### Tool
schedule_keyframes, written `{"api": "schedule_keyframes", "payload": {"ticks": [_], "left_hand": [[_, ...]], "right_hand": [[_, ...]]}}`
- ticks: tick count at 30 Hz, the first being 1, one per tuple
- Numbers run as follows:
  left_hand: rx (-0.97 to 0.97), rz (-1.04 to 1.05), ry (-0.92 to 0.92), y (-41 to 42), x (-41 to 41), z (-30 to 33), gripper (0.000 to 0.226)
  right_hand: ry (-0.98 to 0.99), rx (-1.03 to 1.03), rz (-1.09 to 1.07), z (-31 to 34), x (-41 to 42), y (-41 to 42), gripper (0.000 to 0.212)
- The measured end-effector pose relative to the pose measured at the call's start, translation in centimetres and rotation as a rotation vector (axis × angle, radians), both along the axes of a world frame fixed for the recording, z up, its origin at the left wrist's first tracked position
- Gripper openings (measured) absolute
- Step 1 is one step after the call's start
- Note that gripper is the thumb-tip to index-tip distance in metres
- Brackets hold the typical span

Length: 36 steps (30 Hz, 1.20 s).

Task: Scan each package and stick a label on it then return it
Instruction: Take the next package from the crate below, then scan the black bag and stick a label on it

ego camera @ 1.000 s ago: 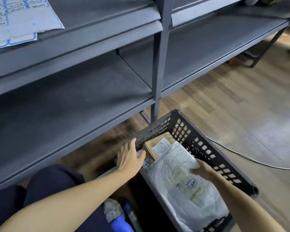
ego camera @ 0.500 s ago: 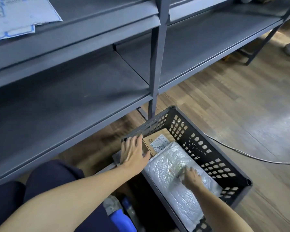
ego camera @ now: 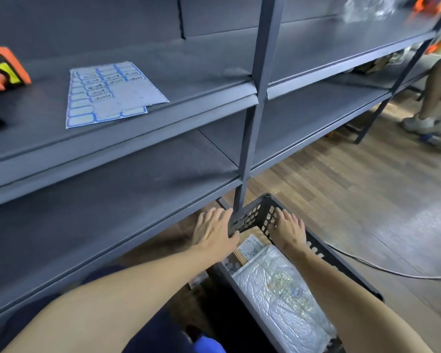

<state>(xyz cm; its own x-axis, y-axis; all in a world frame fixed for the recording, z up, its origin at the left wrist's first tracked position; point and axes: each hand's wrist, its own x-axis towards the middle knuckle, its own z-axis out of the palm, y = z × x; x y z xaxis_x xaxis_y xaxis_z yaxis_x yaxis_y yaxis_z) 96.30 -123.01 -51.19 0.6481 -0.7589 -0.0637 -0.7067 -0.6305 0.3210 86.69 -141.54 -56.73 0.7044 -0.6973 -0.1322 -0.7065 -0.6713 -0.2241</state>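
A black perforated crate (ego camera: pixel 323 253) stands on the floor by the shelf post. Inside lie a white bubble-wrap package (ego camera: pixel 278 291) and, at the far end, a brown cardboard box with a white shipping label (ego camera: pixel 248 248). My left hand (ego camera: pixel 213 231) rests with straight fingers on the crate's far left corner, thumb at the inner side. My right hand (ego camera: pixel 289 229) lies flat against the crate's far right wall, holding nothing. A sheet of blue-edged labels (ego camera: pixel 107 94) and an orange scanner (ego camera: pixel 4 71) sit on the upper shelf.
Grey metal shelving (ego camera: pixel 143 179) runs across the view, its upright post (ego camera: pixel 252 128) just above the crate. A grey cable (ego camera: pixel 382 270) crosses the wooden floor at right. Another person's leg and shoe (ego camera: pixel 423 121) are at the far right.
My right hand left the white package and moved forward onto the crate's far wall. My left hand slid further along the far corner. The view tilted up, showing the label sheet and scanner.
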Motion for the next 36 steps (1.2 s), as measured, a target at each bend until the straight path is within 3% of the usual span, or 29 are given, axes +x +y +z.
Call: {"api": "schedule_keyframes", "payload": {"ticks": [7, 12, 17, 24, 28, 36], "left_hand": [[-0.238, -0.040, -0.130, 1.2, 1.5, 10.2, 0.052], [-0.292, 0.005, -0.276, 4.3, 3.9, 18.0, 0.056], [-0.295, 0.155, -0.384, 10.3, 7.4, 23.8, 0.054], [-0.205, 0.475, -0.504, 23.7, 11.9, 26.9, 0.046], [-0.149, 0.664, -0.497, 32.2, 12.8, 26.9, 0.051], [-0.056, 0.986, -0.499, 44.8, 11.1, 25.8, 0.050]], "right_hand": [[-0.324, -0.229, -0.053, 14.9, 3.3, 1.6, 0.054], [-0.573, -0.302, 0.047, 26.0, 6.4, 5.4, 0.045], [-0.518, -0.299, 0.289, 32.8, 12.1, 12.1, 0.043], [-0.475, -0.270, 0.589, 36.2, 20.0, 24.4, 0.044], [-0.518, -0.216, 0.742, 36.6, 22.9, 31.5, 0.033], [-0.433, -0.155, 1.071, 35.0, 24.2, 45.2, 0.048]]}}
